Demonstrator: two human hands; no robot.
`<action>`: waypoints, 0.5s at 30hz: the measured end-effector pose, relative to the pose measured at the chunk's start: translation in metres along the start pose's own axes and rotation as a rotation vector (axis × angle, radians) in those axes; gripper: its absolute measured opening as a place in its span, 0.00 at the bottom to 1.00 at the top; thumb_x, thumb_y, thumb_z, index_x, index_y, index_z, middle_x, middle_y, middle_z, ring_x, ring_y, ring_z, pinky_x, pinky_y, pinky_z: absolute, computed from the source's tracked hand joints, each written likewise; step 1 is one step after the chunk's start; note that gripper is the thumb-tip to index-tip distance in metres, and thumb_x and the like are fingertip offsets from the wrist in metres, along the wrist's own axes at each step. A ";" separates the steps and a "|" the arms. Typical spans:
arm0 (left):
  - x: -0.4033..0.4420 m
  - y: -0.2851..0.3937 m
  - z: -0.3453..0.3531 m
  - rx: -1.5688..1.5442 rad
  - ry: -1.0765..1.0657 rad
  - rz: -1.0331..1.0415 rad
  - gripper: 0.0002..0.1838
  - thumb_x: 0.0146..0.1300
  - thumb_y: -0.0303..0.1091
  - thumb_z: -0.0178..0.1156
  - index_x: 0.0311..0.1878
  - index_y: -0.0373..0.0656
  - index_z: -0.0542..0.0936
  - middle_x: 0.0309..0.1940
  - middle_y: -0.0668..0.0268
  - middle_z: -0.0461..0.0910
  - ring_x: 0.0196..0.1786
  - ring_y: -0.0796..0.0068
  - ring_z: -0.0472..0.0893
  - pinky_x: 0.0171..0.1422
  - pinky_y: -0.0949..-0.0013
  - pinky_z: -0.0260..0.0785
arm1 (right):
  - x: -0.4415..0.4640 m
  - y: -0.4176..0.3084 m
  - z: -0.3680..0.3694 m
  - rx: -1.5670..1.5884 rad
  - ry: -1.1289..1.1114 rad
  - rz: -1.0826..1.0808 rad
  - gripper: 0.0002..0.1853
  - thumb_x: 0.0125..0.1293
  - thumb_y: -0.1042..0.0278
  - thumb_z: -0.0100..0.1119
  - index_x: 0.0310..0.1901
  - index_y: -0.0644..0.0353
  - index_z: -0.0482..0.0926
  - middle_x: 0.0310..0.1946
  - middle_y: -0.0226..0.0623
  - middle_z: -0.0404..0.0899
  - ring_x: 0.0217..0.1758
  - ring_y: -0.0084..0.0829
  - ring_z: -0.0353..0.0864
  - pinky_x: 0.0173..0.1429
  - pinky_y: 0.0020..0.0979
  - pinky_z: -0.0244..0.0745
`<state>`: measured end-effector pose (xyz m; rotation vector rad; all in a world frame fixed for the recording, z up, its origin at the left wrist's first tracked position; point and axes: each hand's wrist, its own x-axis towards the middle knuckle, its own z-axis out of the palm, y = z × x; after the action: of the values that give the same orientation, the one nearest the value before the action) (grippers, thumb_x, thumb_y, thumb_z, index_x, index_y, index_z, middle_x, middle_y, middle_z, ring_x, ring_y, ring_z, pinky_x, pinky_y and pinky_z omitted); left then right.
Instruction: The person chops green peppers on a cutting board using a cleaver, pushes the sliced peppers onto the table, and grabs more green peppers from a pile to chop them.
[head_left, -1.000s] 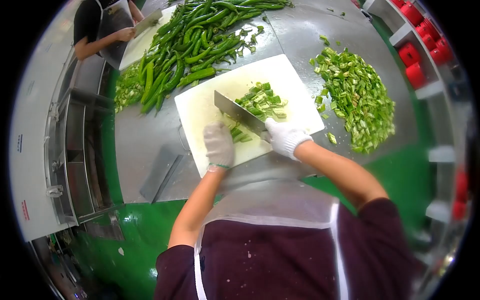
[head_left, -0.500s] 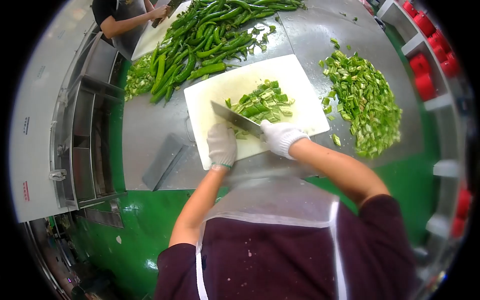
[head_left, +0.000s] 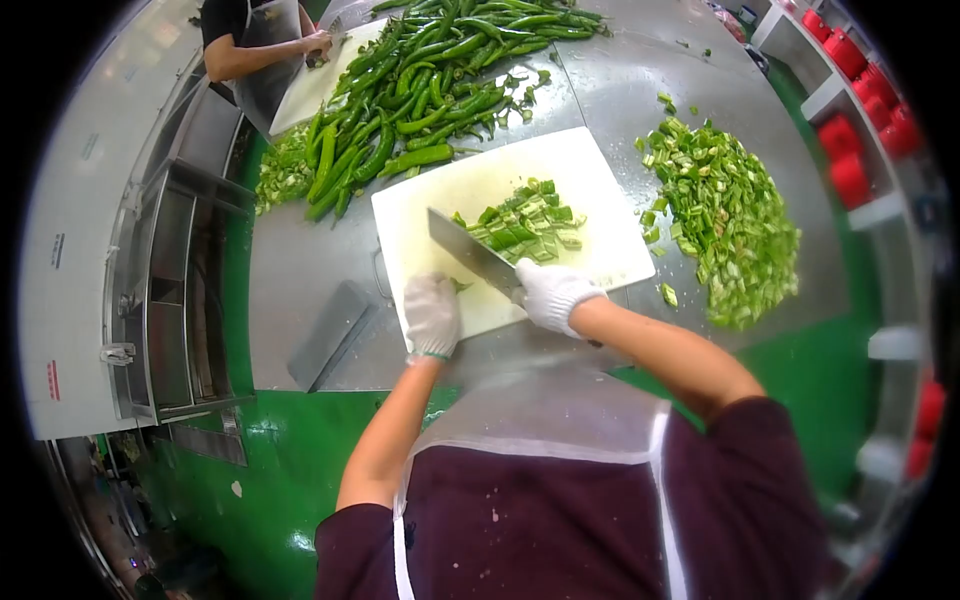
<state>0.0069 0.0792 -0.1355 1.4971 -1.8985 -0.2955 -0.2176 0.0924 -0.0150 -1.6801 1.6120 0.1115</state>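
My right hand (head_left: 550,294), in a white knit glove, is closed round the handle of a broad-bladed knife (head_left: 468,249). The blade lies slantwise over the white cutting board (head_left: 600,170), along the near left side of a heap of cut green pepper pieces (head_left: 532,220). My gloved left hand (head_left: 433,313) rests on the board's left near part, left of the blade, its fingers bent together. A small green bit shows at its fingertips; what else it grips, if anything, is hidden.
Whole green peppers (head_left: 440,75) are piled beyond the board. Chopped pieces (head_left: 725,225) form a large pile on the steel table (head_left: 610,90) at right. A flat metal piece (head_left: 332,335) lies at left. Across the table, a co-worker's hand (head_left: 317,42) is beside another board.
The pepper pieces that lay between my left hand and the blade are now mostly with the heap beyond the knife. My left hand is slightly lower in view. The camera view has shifted.
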 end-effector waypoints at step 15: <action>-0.004 -0.033 -0.005 0.059 0.154 0.057 0.12 0.67 0.30 0.60 0.51 0.38 0.78 0.47 0.53 0.80 0.53 0.52 0.79 0.62 0.54 0.70 | 0.037 0.010 0.002 0.622 0.261 0.223 0.15 0.72 0.66 0.56 0.54 0.64 0.68 0.45 0.55 0.81 0.46 0.46 0.84 0.49 0.46 0.79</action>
<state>0.0357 0.0736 -0.1517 1.4576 -1.8372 -0.0957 -0.2185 0.0652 -0.0422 -1.0644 1.7814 -0.4720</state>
